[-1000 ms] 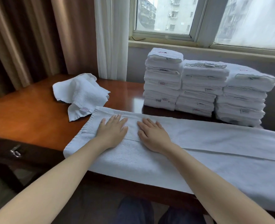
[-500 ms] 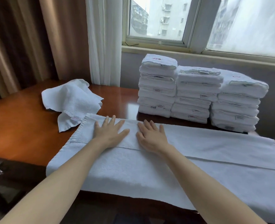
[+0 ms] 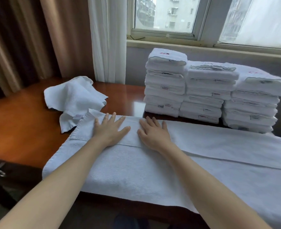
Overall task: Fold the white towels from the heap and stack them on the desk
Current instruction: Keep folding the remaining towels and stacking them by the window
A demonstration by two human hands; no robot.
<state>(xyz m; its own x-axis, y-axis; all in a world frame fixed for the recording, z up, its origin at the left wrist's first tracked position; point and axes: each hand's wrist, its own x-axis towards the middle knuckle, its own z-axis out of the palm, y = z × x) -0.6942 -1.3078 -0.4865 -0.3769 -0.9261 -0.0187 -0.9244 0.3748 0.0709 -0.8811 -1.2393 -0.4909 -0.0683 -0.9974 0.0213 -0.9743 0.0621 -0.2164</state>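
Slid forward, left hand (image 3: 109, 131) and right hand (image 3: 153, 136) press spread fingers on the long, folded white towel (image 3: 136, 171).

We seem to be in a hotel room. Three stacks (image 3: 210, 90) of identical tagged white towels stand right of centre on a polished wooden desk (image 3: 21, 129). Heavy brown curtains (image 3: 29, 38) hang upper left with a sheer (image 3: 108, 38) beside them, and a window (image 3: 202, 17) along the top shows apartment blocks (image 3: 174, 12).
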